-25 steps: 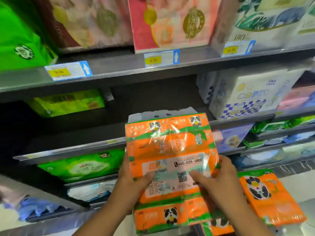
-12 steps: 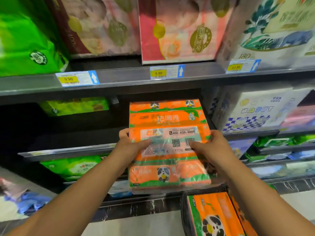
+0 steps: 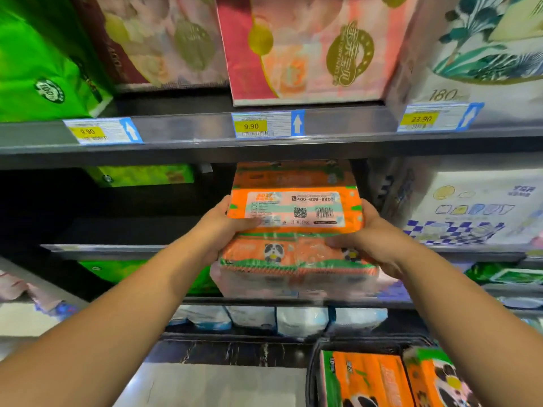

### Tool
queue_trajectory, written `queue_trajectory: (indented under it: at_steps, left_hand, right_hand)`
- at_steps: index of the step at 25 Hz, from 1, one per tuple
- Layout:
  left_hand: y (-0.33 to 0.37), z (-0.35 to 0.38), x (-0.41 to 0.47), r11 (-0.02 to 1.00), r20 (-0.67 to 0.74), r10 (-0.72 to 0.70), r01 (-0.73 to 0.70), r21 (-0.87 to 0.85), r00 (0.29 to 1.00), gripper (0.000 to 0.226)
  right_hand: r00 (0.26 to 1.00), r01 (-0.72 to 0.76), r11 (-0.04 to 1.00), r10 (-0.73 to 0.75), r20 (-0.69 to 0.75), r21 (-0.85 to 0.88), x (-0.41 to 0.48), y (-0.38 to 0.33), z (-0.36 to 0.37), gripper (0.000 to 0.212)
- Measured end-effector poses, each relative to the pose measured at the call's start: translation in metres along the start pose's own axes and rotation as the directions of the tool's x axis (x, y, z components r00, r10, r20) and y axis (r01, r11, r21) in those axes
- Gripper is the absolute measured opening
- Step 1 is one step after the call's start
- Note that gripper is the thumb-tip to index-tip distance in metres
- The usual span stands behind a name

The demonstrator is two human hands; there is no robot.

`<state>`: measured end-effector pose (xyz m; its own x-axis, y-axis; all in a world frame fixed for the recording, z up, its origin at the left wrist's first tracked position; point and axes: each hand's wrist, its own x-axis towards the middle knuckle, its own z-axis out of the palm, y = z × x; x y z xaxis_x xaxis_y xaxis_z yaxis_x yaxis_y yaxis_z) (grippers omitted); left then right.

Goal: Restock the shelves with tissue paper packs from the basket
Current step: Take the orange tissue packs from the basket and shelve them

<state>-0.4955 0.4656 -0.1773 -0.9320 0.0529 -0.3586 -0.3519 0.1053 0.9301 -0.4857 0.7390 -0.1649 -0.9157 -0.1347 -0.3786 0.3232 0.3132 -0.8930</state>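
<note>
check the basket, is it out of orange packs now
No, the basket at lower right holds at least two orange packs, besides the pack in both hands.

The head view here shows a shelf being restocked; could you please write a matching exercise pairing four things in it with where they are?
Things:
1. orange panda tissue pack
2. bright green pack
3. basket
4. white pack with blue checks

Places:
A. top shelf, far left
B. bottom right, on the floor, holding more orange packs
C. middle shelf, right of the gap
D. held between the left hand and right hand, going into the middle shelf gap

Pairs: 1-D, 2-A, 3-B, 4-C
</note>
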Motion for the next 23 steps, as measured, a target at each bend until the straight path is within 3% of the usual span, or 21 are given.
queue_trajectory:
  at_steps: [4, 8, 11, 14, 17, 20, 23]
  left_hand:
    - [-0.002, 0.001, 0.016, 1.000, -0.065, 0.004, -0.005, -0.022, 0.998, 0.058]
    - [0.003, -0.001, 0.036, 0.999, -0.163, -0.019, 0.025, 0.038, 0.986, 0.055]
    - [0.011, -0.002, 0.055, 0.999, -0.089, 0.010, -0.007, 0.032, 0.996, 0.044]
    - [0.011, -0.002, 0.076, 0.998, -0.052, -0.012, 0.014, 0.055, 0.999, 0.050]
    - [0.004, 0.001, 0.093, 0.996, -0.034, 0.018, -0.015, 0.091, 0.999, 0.048]
    - [-0.010, -0.001, 0.112, 0.991, -0.079, 0.086, -0.077, 0.111, 0.993, 0.049]
    - [-0.029, 0.001, 0.127, 0.964, -0.134, 0.216, -0.190, 0.184, 0.967, 0.050]
  right_hand:
    - [0.998, 0.027, 0.999, -0.025, -0.059, 0.037, 0.020, 0.004, 0.000, 0.061]
    - [0.992, 0.061, 0.995, -0.051, -0.112, 0.084, 0.041, 0.007, -0.003, 0.078]
    - [0.989, 0.054, 0.998, -0.049, -0.138, 0.028, 0.064, 0.000, -0.007, 0.067]
    - [0.984, 0.064, 0.997, -0.071, -0.162, -0.047, 0.084, -0.007, -0.012, 0.044]
    - [0.990, 0.055, 0.996, -0.064, -0.125, -0.069, 0.097, -0.005, -0.014, 0.033]
    - [0.989, 0.145, 0.989, -0.146, -0.035, -0.031, 0.108, 0.008, -0.010, 0.025]
    - [0.972, 0.234, 0.972, -0.235, 0.027, 0.031, 0.125, 0.028, -0.008, 0.031]
